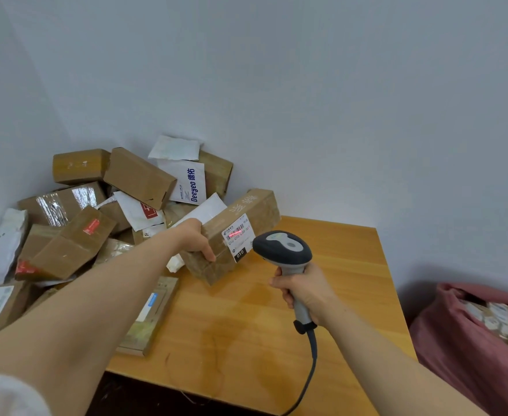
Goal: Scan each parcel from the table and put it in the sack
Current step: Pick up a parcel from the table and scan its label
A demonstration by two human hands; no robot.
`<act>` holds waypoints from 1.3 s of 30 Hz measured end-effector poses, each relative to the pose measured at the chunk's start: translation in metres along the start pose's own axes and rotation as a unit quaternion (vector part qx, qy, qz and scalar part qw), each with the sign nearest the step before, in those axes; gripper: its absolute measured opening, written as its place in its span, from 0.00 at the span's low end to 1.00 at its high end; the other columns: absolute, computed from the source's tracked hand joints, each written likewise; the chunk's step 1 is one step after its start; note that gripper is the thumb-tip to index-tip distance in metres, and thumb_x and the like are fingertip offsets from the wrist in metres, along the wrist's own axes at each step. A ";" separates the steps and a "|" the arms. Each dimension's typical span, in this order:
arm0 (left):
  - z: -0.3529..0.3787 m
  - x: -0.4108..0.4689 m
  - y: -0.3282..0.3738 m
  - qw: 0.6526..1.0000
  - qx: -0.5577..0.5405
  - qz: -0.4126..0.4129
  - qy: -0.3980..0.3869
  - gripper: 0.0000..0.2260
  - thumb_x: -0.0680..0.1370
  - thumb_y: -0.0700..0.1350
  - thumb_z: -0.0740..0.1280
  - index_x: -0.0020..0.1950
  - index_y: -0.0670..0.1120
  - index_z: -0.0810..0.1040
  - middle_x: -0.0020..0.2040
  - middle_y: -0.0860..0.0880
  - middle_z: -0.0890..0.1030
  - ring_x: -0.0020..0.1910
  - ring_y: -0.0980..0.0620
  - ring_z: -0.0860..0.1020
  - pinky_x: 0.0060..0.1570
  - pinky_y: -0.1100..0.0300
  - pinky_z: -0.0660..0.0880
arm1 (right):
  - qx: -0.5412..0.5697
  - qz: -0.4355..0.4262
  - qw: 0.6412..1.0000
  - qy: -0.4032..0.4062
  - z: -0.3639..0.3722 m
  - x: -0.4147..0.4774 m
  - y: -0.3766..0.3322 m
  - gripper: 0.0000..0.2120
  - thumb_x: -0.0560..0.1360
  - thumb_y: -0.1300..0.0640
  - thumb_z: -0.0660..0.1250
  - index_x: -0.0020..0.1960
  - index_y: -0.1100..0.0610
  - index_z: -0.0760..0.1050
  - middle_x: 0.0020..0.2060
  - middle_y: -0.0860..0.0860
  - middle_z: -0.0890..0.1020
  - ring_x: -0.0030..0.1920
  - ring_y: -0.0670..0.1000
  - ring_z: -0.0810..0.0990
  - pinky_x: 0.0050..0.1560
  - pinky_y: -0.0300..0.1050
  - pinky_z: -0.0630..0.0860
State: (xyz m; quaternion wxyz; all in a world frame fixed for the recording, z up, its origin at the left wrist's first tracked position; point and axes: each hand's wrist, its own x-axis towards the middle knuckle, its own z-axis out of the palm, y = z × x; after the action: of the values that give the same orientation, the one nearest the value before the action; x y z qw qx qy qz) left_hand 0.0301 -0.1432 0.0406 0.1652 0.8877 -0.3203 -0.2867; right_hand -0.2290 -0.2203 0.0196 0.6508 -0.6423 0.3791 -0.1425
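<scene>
Left hand is gripping a taped brown box at its near left end, fingers wrapping round the edge. The box is sitting tilted over the back part of the table, far end higher. Can't tell whether its low corner is touching the wood.

A white label is facing up and right on the box, and a red scan line is lying across its barcode.

Right hand is clenching round the handle of the scanner. The scanner head is pointing at the label, near it but apart. A grey cable is running from the handle base down past the table's front edge.

The sack, pinkish red, is sitting low to the right of the table, apart from it, mouth open, with parcels showing inside.

A pile of brown boxes and white mailers is crowding the left side of the table and leaning into the wall corner. A flat parcel is lying on the table under the left forearm, near the box.
</scene>
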 end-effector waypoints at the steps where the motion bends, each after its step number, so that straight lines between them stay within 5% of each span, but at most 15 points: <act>1: -0.001 0.001 -0.001 1.000 0.001 0.000 -0.001 0.26 0.62 0.44 0.81 0.56 0.45 0.74 0.51 0.48 0.78 0.50 0.49 0.78 0.50 0.56 0.78 | -0.008 -0.002 1.000 0.001 0.000 0.000 -0.001 0.08 0.70 0.67 0.71 0.38 0.59 0.73 0.21 0.52 0.72 0.20 0.50 0.66 0.26 0.41 0.68; 20: 0.001 0.019 -0.001 0.999 0.022 -0.006 -0.027 0.29 0.61 0.45 0.81 0.58 0.45 0.74 0.52 0.47 0.78 0.51 0.47 0.78 0.55 0.52 0.78 | -0.058 -0.006 0.998 0.013 0.001 -0.008 -0.006 0.10 0.70 0.70 0.69 0.35 0.61 0.70 0.21 0.53 0.69 0.18 0.49 0.64 0.28 0.40 0.66; 32: 0.004 0.038 0.001 0.998 0.033 -0.005 -0.051 0.27 0.63 0.45 0.80 0.58 0.44 0.74 0.49 0.48 0.78 0.47 0.50 0.77 0.45 0.57 0.76 | -0.090 0.004 0.995 0.035 0.002 -0.009 -0.006 0.10 0.69 0.72 0.67 0.35 0.60 0.70 0.27 0.57 0.71 0.20 0.48 0.66 0.28 0.41 0.66; 39: 0.010 0.055 0.006 0.996 0.033 0.005 -0.080 0.27 0.63 0.44 0.80 0.58 0.43 0.75 0.50 0.46 0.78 0.49 0.48 0.78 0.48 0.56 0.76 | -0.112 0.035 0.992 0.050 -0.001 -0.005 -0.001 0.10 0.69 0.70 0.66 0.33 0.59 0.69 0.26 0.57 0.71 0.20 0.48 0.66 0.30 0.40 0.68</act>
State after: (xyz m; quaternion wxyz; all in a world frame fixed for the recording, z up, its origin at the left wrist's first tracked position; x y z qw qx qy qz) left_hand 0.0561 -0.1849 0.0133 0.1113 0.8653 -0.3458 -0.3454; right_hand -0.2331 -0.2179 0.0227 0.5593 -0.6895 0.4474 -0.1083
